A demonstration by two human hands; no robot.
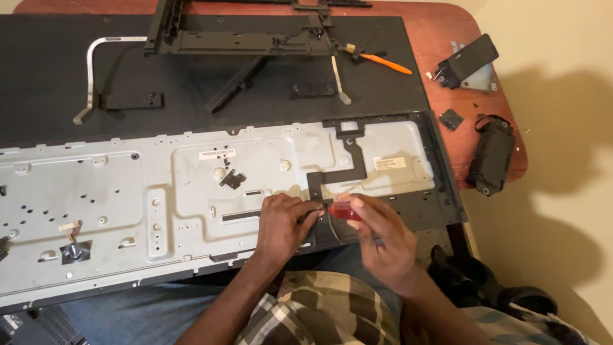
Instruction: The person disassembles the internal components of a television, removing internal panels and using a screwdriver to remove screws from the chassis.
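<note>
right hand [383, 239]: gripping the red-handled screwdriver [341, 211], near the panel's lower edge
screwdriver axis: lies 3-to-9, tip toward left hand
left hand [284, 223]: fingers curled onto the tip at the metal back panel [128, 191]
nearer hand: both touching it

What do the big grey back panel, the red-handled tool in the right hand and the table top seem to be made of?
Back panel: looks like stamped sheet metal, with a dull silver finish, pressed ribs and punched holes. Red-handled tool in the right hand: probably translucent glossy plastic, since it glows red; its shaft is hidden by the left hand. Table top: reddish-brown, likely wood or veneer; grain unclear.
</note>
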